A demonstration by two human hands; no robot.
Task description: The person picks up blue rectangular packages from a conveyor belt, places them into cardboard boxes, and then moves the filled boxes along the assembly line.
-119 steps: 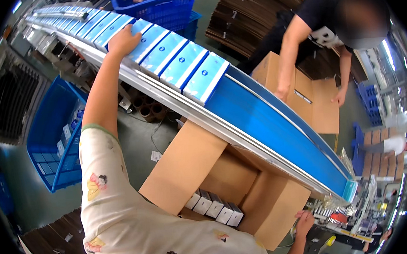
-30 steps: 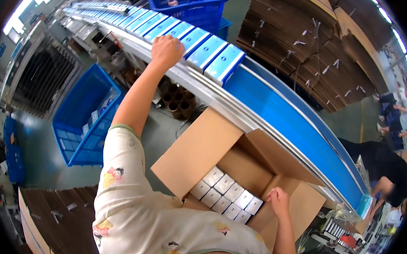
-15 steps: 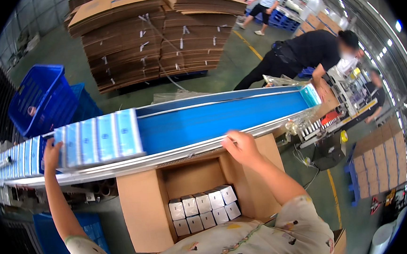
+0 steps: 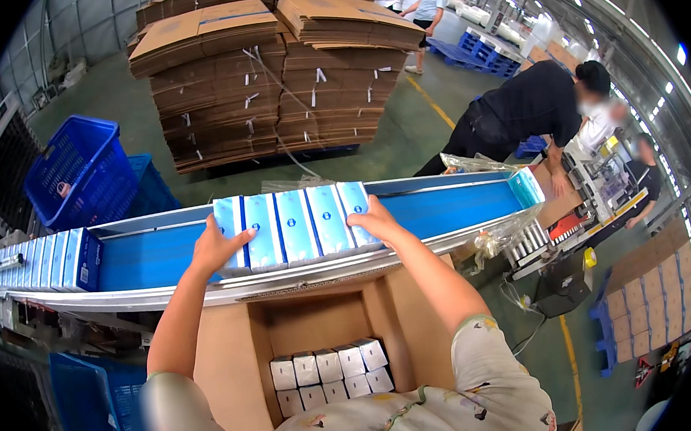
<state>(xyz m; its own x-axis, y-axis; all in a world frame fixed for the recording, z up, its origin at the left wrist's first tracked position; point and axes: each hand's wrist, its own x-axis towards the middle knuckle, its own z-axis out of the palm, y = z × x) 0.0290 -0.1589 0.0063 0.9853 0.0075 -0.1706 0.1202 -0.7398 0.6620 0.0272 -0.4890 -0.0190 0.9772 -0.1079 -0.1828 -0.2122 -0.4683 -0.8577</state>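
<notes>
A row of several blue-and-white tissue packs (image 4: 295, 227) stands side by side on the blue conveyor belt (image 4: 144, 260). My left hand (image 4: 221, 244) presses against the row's left end, its thumb lying over the front of the first pack. At the opposite end my right hand (image 4: 375, 223) grips the last pack, so the row is squeezed between both hands. Below the conveyor, close to my body, an open cardboard box (image 4: 313, 318) holds two rows of white-ended packs (image 4: 330, 366) at its bottom.
More packs (image 4: 36, 261) queue on the conveyor's left. Blue crates (image 4: 78, 174) stand beyond it, with stacked flat cardboard (image 4: 272, 84) on a pallet behind. At the far right end a co-worker in black (image 4: 526, 107) bends over a machine (image 4: 591, 182). A blue basket (image 4: 95, 409) sits lower left.
The row of packs has moved right along the belt with my left hand, leaving a gap behind it. My right hand has come left onto the row's right end.
</notes>
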